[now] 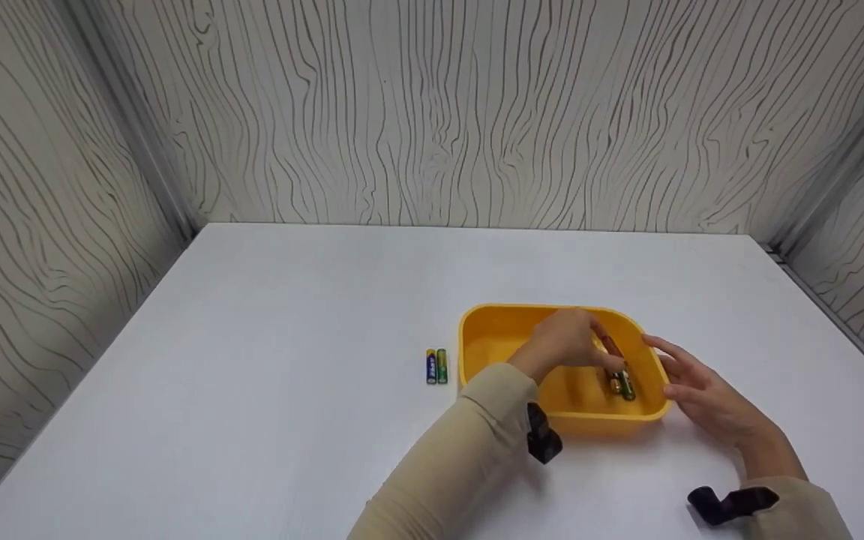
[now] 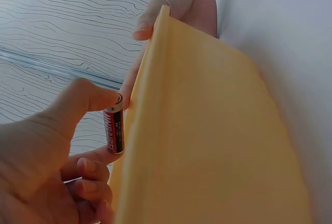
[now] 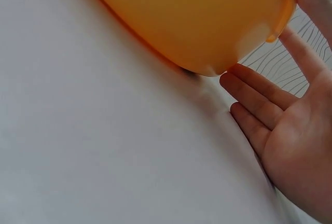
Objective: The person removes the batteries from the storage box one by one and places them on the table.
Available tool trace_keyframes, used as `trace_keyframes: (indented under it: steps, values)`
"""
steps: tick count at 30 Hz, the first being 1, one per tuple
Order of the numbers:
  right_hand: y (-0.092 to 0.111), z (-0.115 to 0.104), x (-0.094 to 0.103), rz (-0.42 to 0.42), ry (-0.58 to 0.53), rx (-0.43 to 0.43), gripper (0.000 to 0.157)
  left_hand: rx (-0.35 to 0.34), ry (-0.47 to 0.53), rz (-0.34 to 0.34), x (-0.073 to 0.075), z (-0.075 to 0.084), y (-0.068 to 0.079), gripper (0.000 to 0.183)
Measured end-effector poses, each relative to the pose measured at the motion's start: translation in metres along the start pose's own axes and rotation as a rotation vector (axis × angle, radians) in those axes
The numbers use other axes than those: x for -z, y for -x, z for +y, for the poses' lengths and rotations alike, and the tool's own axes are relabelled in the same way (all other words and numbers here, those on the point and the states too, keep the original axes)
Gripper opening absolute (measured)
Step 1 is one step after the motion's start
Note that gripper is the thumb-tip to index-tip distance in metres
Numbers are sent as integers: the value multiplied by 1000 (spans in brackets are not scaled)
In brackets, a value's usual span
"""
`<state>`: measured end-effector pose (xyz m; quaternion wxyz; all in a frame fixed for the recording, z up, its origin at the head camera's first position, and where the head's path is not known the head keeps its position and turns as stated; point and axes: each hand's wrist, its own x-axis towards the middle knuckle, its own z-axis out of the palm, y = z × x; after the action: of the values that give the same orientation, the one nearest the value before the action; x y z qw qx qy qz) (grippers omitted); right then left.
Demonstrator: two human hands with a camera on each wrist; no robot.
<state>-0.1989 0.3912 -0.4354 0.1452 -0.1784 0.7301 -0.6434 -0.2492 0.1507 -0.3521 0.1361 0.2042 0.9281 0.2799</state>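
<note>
A red and black battery [image 2: 115,125] is pinched end to end between the thumb and a finger of my left hand [image 1: 567,337], which reaches over the yellow plastic bin [image 1: 496,319]. Beneath that hand, a green battery [image 1: 628,386] and a gold-toned battery [image 1: 615,384] lie on the bin's floor; the hand partly hides them. My right hand [image 1: 709,401] is at the bin's right end, its fairly straight fingers [image 3: 259,99] and thumb touching the rim and outer wall.
Left of the bin, a blue and yellow battery [image 1: 431,367] and a green battery [image 1: 442,366] lie side by side on the white table [image 1: 252,375]. Wood-grain-patterned panels [image 1: 432,112] stand behind the table and at both sides.
</note>
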Motion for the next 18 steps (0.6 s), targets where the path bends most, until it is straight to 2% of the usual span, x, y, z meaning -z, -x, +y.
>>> trace_keyframes:
  steps: [7,11,18]
  values:
    - [2,1,1,1,4,-8,65,-107,-19,23,4,-6,8,27]
    - [2,2,2,-29,-25,18,65,-125,1,21,7,-7,11,25]
    - [1,1,-1,-16,-3,7,64,-141,-9,7,17,-9,19,22]
